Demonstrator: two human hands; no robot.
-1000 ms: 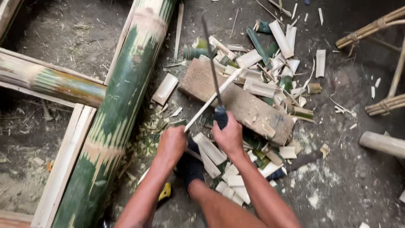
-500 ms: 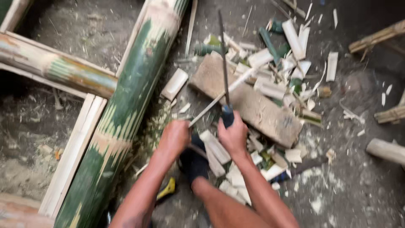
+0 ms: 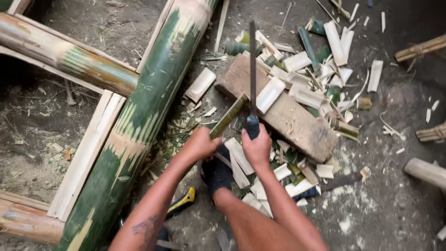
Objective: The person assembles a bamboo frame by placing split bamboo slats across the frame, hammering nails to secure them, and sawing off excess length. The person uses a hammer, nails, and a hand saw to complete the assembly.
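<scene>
My left hand (image 3: 200, 145) grips the near end of a narrow green bamboo strip (image 3: 229, 115), which slants up onto a wooden chopping block (image 3: 297, 122). My right hand (image 3: 256, 148) is closed on the dark handle of a long knife (image 3: 252, 69). Its blade points straight away from me, raised over the block and the strip's far end. Several pale split bamboo pieces (image 3: 270, 94) lie on and around the block.
A thick green bamboo pole (image 3: 144, 111) runs diagonally on my left, crossing another pole (image 3: 65, 58) and pale split slats (image 3: 86, 158). Chips litter the dirt floor. A yellow-handled tool (image 3: 181, 202) lies near my leg. Bamboo ends (image 3: 425, 172) sit at the right.
The knife has swung from slanting leftward to pointing straight away. The strip in my left hand now shows its green side, resting on the block. Both hands sit slightly farther right.
</scene>
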